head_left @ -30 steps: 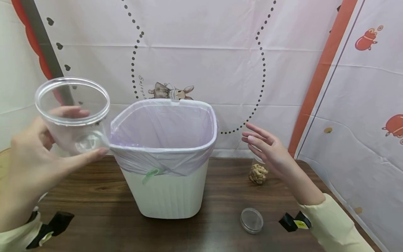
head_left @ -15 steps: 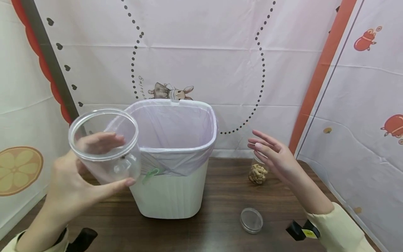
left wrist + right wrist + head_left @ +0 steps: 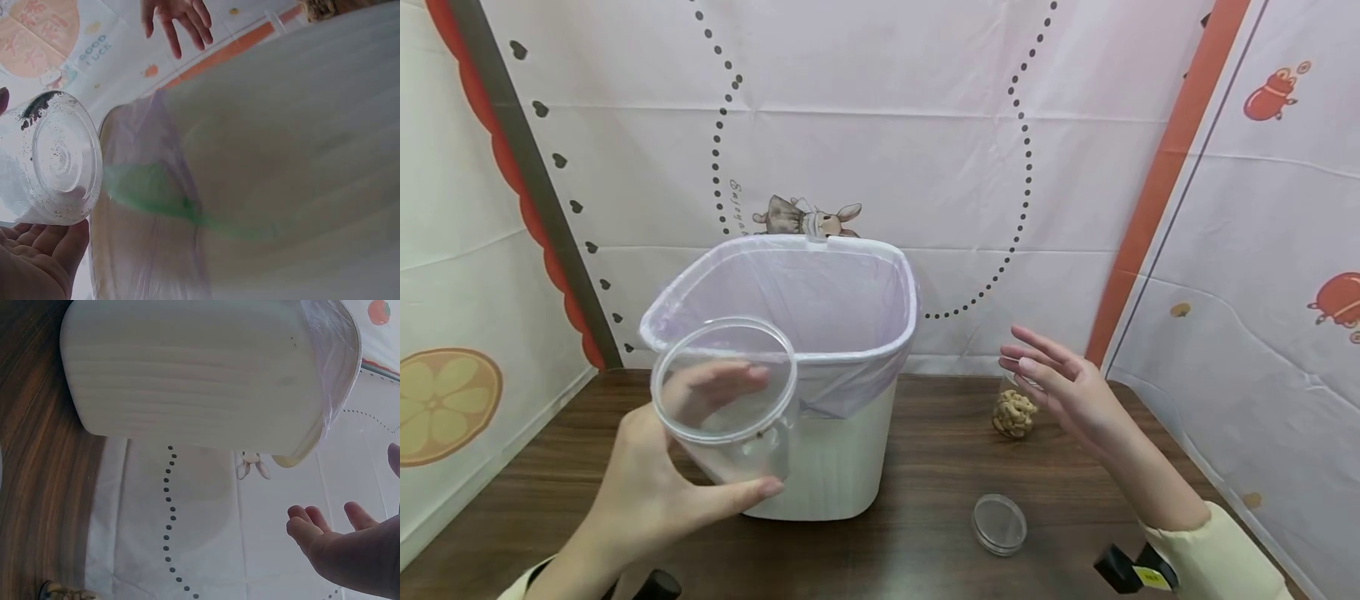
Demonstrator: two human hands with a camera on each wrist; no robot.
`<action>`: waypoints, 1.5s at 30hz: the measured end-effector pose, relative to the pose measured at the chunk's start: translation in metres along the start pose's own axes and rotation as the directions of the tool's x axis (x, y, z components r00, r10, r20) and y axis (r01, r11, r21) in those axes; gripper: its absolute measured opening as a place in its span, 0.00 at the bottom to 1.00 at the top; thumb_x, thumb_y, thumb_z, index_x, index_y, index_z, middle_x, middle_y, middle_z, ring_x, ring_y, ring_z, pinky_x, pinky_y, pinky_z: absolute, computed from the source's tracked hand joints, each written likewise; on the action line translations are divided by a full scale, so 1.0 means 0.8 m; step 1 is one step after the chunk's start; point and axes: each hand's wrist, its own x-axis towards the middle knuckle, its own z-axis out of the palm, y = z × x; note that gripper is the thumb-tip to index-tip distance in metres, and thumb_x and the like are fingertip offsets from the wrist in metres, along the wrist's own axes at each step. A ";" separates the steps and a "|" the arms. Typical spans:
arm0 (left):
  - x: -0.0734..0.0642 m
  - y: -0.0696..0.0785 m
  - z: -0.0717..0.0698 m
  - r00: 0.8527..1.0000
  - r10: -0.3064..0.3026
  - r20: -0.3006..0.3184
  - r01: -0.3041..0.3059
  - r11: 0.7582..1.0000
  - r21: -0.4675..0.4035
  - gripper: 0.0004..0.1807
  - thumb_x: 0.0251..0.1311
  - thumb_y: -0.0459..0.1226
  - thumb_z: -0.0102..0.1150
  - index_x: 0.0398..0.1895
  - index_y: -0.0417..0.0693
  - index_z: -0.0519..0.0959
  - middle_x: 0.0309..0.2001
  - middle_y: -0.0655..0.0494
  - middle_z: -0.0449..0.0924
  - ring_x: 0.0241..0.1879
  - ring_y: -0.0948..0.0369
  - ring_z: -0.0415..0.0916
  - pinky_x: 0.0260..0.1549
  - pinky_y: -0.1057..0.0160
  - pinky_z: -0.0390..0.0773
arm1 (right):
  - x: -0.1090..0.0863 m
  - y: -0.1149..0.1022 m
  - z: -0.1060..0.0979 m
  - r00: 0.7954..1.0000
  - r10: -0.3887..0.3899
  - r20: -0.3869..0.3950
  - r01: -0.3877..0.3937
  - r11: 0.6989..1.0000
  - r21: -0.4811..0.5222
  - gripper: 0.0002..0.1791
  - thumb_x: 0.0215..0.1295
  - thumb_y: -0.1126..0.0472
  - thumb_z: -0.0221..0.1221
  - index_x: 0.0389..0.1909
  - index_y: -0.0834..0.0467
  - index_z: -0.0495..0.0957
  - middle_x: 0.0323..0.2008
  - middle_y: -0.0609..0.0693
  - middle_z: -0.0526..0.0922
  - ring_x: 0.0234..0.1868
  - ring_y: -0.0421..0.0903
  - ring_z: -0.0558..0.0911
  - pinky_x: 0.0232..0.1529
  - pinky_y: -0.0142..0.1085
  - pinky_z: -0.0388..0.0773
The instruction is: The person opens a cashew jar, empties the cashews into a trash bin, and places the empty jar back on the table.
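Observation:
My left hand (image 3: 647, 487) grips a clear plastic jar (image 3: 741, 457), thumb on the near side and fingers on the far side. The jar has no lid on, and its mouth faces up. Dark residue and small specks show at its base in the left wrist view. Behind it stands a white trash bin (image 3: 842, 450) lined with a pale purple bag (image 3: 865, 383); the jar overlaps the bin's front left part in the head view. My right hand (image 3: 1063, 392) hovers right of the bin, fingers loosely extended, holding nothing.
A small clear jar of cashew-like nuts (image 3: 1013, 415) stands at the back right, partly behind my right hand. Nearer to me, a round clear lid (image 3: 1000, 525) lies on the dark wooden table (image 3: 917, 550). Printed cloth (image 3: 887, 167) hangs behind and at both sides.
My left hand has brought the jar rightward and down, from left of the bin to before its front. The right hand has sunk slightly and shifted a little right.

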 end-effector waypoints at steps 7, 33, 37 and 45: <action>0.032 0.068 0.042 1.000 0.003 0.010 -0.004 0.999 0.049 0.47 0.21 0.30 0.78 0.54 0.32 0.67 0.49 0.42 0.75 0.50 0.50 0.73 0.50 0.68 0.69 | -0.009 0.007 -0.006 1.000 -0.022 0.017 0.022 1.000 -0.007 0.25 0.68 0.65 0.45 0.66 0.60 0.57 0.51 0.45 0.76 0.55 0.39 0.74 0.54 0.29 0.68; 0.021 0.057 0.145 0.984 -0.074 0.165 0.068 0.997 0.042 0.44 0.29 0.44 0.77 0.56 0.46 0.66 0.49 0.56 0.76 0.49 0.61 0.74 0.49 0.64 0.71 | -0.036 0.044 -0.019 1.000 -0.011 0.009 0.011 1.000 0.014 0.23 0.67 0.68 0.45 0.61 0.51 0.66 0.50 0.42 0.77 0.52 0.36 0.75 0.52 0.26 0.69; 0.017 0.047 0.158 0.981 -0.087 0.174 0.081 0.996 0.042 0.43 0.31 0.44 0.76 0.56 0.46 0.66 0.50 0.54 0.76 0.50 0.60 0.74 0.49 0.63 0.71 | -0.039 0.051 -0.021 1.000 -0.011 0.001 0.011 1.000 0.012 0.22 0.67 0.69 0.45 0.59 0.48 0.68 0.49 0.42 0.78 0.52 0.36 0.75 0.52 0.26 0.69; 0.007 0.026 0.184 0.969 -0.154 0.191 0.150 0.988 0.032 0.41 0.34 0.45 0.75 0.55 0.48 0.67 0.50 0.55 0.76 0.49 0.61 0.74 0.48 0.64 0.72 | -0.047 0.066 -0.027 0.998 0.045 -0.050 -0.046 0.999 -0.026 0.23 0.67 0.67 0.47 0.62 0.51 0.65 0.49 0.41 0.78 0.52 0.35 0.74 0.51 0.25 0.69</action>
